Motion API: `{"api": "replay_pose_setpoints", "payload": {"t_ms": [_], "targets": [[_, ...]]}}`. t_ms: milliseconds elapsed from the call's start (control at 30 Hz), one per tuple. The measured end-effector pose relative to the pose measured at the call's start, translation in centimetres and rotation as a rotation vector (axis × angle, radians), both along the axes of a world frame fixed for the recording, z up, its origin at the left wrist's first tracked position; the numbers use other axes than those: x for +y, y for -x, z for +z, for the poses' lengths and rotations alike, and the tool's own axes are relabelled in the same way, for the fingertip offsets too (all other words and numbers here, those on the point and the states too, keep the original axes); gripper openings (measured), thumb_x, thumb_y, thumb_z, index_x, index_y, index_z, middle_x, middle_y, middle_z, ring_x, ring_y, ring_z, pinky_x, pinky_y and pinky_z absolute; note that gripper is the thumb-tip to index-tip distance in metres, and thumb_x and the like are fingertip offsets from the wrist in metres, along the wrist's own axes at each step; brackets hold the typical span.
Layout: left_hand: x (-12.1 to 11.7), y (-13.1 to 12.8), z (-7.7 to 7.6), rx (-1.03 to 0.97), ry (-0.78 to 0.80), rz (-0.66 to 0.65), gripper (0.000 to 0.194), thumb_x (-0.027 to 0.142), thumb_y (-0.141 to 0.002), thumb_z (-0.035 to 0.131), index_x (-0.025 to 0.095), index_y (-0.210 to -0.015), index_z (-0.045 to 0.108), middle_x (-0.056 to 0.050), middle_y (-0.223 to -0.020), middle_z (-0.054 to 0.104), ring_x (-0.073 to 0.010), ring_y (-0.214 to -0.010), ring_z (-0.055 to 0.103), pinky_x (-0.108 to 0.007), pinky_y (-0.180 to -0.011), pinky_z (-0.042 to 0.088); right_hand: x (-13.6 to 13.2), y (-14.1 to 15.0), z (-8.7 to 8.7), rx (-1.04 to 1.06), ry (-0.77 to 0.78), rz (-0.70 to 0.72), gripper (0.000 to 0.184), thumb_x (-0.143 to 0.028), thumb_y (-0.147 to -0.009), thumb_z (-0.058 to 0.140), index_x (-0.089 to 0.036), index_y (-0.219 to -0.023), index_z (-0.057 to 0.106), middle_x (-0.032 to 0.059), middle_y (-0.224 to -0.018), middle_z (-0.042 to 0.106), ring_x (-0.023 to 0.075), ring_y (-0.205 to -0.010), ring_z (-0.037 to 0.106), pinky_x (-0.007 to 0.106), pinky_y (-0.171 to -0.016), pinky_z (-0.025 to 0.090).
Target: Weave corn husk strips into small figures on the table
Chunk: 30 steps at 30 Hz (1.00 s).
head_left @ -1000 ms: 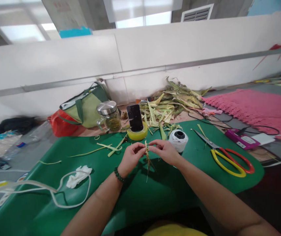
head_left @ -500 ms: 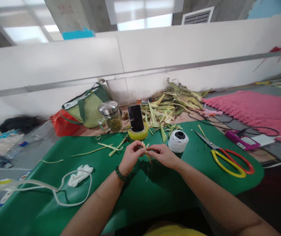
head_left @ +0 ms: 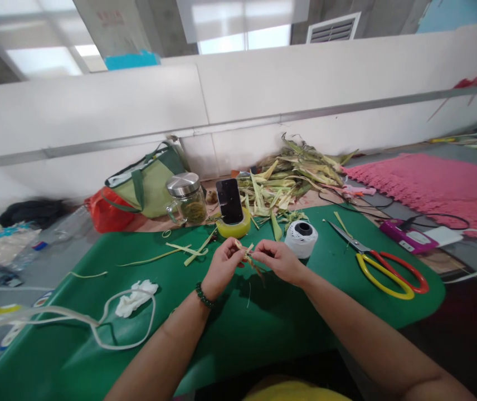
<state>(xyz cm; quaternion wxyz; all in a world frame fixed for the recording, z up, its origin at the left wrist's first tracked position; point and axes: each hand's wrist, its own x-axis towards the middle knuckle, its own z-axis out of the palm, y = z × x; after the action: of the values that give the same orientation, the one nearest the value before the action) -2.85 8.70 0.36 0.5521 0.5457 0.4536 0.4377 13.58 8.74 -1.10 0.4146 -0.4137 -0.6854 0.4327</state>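
Between my hands is a small bundle of corn husk strips (head_left: 248,254), pale yellow-green, with thin ends hanging below. My left hand (head_left: 222,262), with a dark green bead bracelet (head_left: 203,295) on the wrist, pinches it between thumb and fingertips. From the other side my right hand (head_left: 279,260) has its thumb and fingers pressed together at the bundle's edge; what exactly lies in that pinch is too small to see. A thin pale thread (head_left: 249,295) dangles below. Just beyond my right hand stands a spool of white thread (head_left: 301,240).
Scissors (head_left: 378,262) with yellow and red handles lie at right. A phone (head_left: 229,201) leans in a yellow tape roll (head_left: 233,227), beside a lidded glass jar (head_left: 187,200). Behind is a corn husk pile (head_left: 292,172). Left are crumpled tissue (head_left: 136,299) and a white cable (head_left: 123,346).
My right hand has shifted slightly right, away from my left fingertips, so more of the husk bundle shows between them. My left hand stays nearly in place.
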Motion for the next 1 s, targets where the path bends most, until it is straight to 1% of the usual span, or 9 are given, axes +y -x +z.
{"api": "replay_pose_setpoints", "payload": {"t_ms": [133,267,367,467,567,700,833,933,1000], "targets": [[0.0,0.0,-0.1,0.004,0.032,-0.040,0.028,0.038,-0.069,0.065,0.018,-0.073,0.045,0.002,-0.064,0.060,-0.0105,-0.060,0.058,-0.020,-0.056,0.043,0.0,0.0,0.0,0.017,0.003,-0.026,0.033,-0.046,-0.079,0.052,-0.017,-0.065,0.048,-0.0052,-0.056,0.038,0.0076,-0.051,0.032,0.021,-0.047,0.028],[0.0,0.0,-0.3,-0.006,0.036,-0.062,0.037,0.038,-0.067,0.068,0.019,-0.091,0.045,0.002,-0.067,0.064,-0.0106,-0.059,0.059,-0.020,-0.054,0.043,0.2,-0.2,-0.1,0.046,0.049,-0.042,0.030,-0.046,-0.079,0.051,-0.019,-0.068,0.045,-0.0067,-0.051,0.038,0.0074,-0.047,0.032,0.021,-0.044,0.026],[0.1,0.1,-0.5,0.038,-0.034,-0.015,0.033,0.036,-0.069,0.066,0.018,-0.091,0.049,0.003,-0.064,0.060,-0.0111,-0.058,0.059,-0.021,-0.054,0.043,0.2,-0.4,0.0,0.061,0.155,-0.040,0.027,-0.044,-0.075,0.056,-0.020,-0.074,0.045,-0.0101,-0.046,0.033,0.0064,-0.042,0.027,0.020,-0.041,0.021],[0.3,0.2,-0.7,0.100,-0.138,0.056,0.034,0.031,-0.072,0.063,0.017,-0.099,0.050,0.002,-0.065,0.061,-0.0134,-0.062,0.062,-0.024,-0.060,0.046,0.2,-0.7,0.3,-0.032,0.222,0.006,0.029,-0.045,-0.074,0.058,-0.017,-0.080,0.053,-0.0112,-0.043,0.028,0.0057,-0.040,0.020,0.021,-0.040,0.015],[0.3,0.3,-1.0,0.135,-0.189,0.045,0.038,0.027,-0.074,0.061,0.018,-0.108,0.045,0.004,-0.063,0.059,-0.0135,-0.062,0.061,-0.024,-0.060,0.047,0.2,-0.8,0.4,-0.136,0.194,0.066,0.032,-0.046,-0.076,0.056,-0.014,-0.077,0.062,-0.0082,-0.045,0.031,0.0060,-0.043,0.022,0.021,-0.042,0.016],[0.1,0.2,-1.2,0.163,-0.158,-0.024,0.031,0.029,-0.077,0.057,0.020,-0.105,0.047,0.003,-0.068,0.059,-0.0109,-0.055,0.058,-0.022,-0.054,0.048,0.2,-1.0,0.3,-0.143,0.062,0.022,0.031,-0.042,-0.078,0.054,-0.014,-0.065,0.061,-0.0033,-0.053,0.043,0.0079,-0.051,0.034,0.021,-0.046,0.025],[-0.4,0.2,-0.9,0.199,-0.149,-0.047,0.051,0.028,-0.078,0.056,0.021,-0.125,0.037,0.004,-0.067,0.060,-0.0100,-0.048,0.055,-0.022,-0.051,0.046,0.1,-1.3,0.6,-0.252,0.086,-0.074,0.029,-0.041,-0.079,0.053,-0.014,-0.079,0.063,-0.0057,-0.047,0.039,0.0077,-0.044,0.032,0.021,-0.043,0.023],[-0.6,0.2,-0.9,0.235,-0.198,-0.021,0.041,0.027,-0.078,0.056,0.021,-0.117,0.043,0.005,-0.066,0.058,-0.0098,-0.048,0.055,-0.021,-0.051,0.045,0.2,-1.3,0.5,-0.355,0.161,-0.099,0.037,-0.036,-0.074,0.060,-0.011,-0.102,0.063,-0.0072,-0.046,0.041,0.0081,-0.042,0.034,0.021,-0.042,0.023],[-0.6,0.3,-1.0,0.283,-0.248,-0.029,0.027,0.027,-0.079,0.055,0.021,-0.104,0.049,0.004,-0.066,0.058,-0.0096,-0.048,0.055,-0.020,-0.050,0.043,0.5,-1.2,0.1,-0.305,0.191,-0.007,0.038,-0.036,-0.073,0.061,-0.011,-0.102,0.064,-0.0068,-0.048,0.041,0.0078,-0.044,0.034,0.020,-0.044,0.024]]}}
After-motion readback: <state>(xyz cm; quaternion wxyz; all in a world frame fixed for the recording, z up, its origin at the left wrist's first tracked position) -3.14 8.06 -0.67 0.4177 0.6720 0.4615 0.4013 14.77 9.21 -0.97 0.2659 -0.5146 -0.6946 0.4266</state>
